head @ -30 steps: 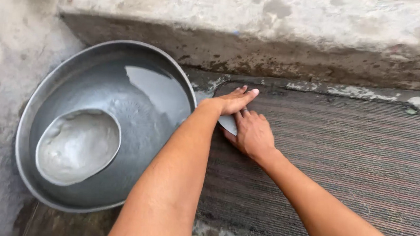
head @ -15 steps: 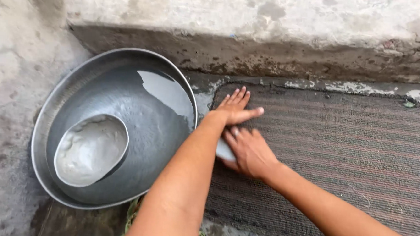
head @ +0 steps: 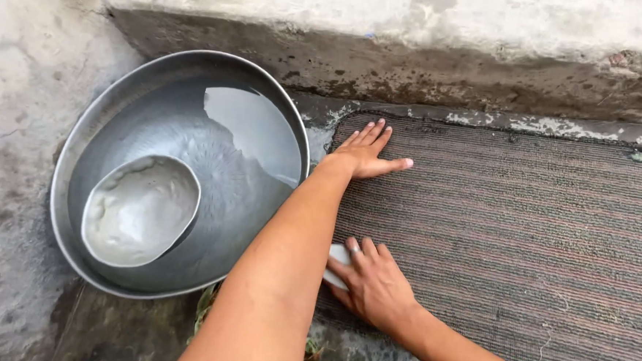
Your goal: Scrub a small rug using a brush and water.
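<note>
Head view, right hand [head: 374, 289] pressing pale soap bar [head: 338, 264], striped mat [head: 523, 228]

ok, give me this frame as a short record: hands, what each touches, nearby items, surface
left hand: flat, fingers spread, pressing on the mat near its far left corner
right hand: on the mat's near left part, gripping a pale bar, mostly hidden
basin: large metal one, left of the mat, holds water
bowl: smaller metal one inside the basin, foamy whitish water in it
mat: striped, lies on a wet concrete floor
wall: stained concrete, behind the mat
</note>
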